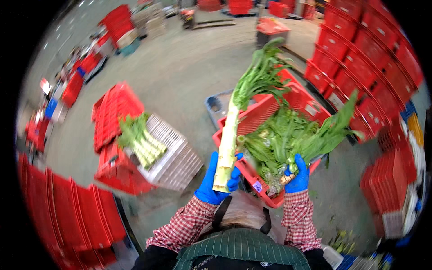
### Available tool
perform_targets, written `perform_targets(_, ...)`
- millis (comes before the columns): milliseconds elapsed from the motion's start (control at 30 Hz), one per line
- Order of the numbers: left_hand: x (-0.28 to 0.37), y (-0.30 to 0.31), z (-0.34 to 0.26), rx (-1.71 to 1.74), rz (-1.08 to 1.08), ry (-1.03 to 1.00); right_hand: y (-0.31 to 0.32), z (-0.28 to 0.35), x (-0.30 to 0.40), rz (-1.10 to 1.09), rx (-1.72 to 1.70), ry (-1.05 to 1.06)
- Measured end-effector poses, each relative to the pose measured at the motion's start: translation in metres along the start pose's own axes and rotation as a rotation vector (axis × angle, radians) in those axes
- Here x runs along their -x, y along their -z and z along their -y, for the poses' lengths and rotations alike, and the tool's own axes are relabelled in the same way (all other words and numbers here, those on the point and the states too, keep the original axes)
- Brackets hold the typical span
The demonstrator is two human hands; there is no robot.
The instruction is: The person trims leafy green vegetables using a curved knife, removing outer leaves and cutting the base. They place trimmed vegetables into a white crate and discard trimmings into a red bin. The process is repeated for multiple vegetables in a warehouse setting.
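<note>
My left hand [219, 179], in a blue glove, is closed round the pale lower stem of a celtuce stalk [229, 131], whose leafy top points away from me. In my blue-gloved right hand [297, 175] are long green leaves [324, 135] and a small tan-handled tool, perhaps a knife [286, 178]; its blade cannot be made out. Below both hands, a red plastic crate [243, 170] holds loose green leaves [280, 135] and some clear plastic. Off to the left, several trimmed celtuce stalks [148, 145] lie on upturned pale crates [179, 158].
Red crates [118, 114] stand beside the pale crates. Tall stacks of red crates [364, 54] rise at the right, with more red crates [67, 209] at the lower left. A blue-grey pallet [217, 106] lies behind the leaf crate. Leaf scraps [342, 241] are on the floor at lower right.
</note>
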State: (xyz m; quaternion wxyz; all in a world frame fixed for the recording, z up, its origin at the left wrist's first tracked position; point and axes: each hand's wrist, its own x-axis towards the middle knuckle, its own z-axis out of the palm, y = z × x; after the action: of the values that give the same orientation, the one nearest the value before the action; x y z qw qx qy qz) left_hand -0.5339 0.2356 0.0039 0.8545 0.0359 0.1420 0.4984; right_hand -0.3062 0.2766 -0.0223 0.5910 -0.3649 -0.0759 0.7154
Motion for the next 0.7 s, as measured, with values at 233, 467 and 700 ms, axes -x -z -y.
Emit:
perform_targets(233, 0.064, 0.068, -0.029, -0.428, -0.205, -0.433, 0.003, -0.09, -0.012, 0.019, 0.13, -0.392)
perform_targets(467, 0.097, 0.161, -0.162, -1.157, -0.951, -0.994, -0.016, -0.13, -0.048, 0.017, 0.306, -0.421)
perform_targets(700, 0.053, 0.271, -0.281, -1.797, -1.596, -0.354, -0.083, -0.167, -0.074, 0.063, 0.492, -0.418)
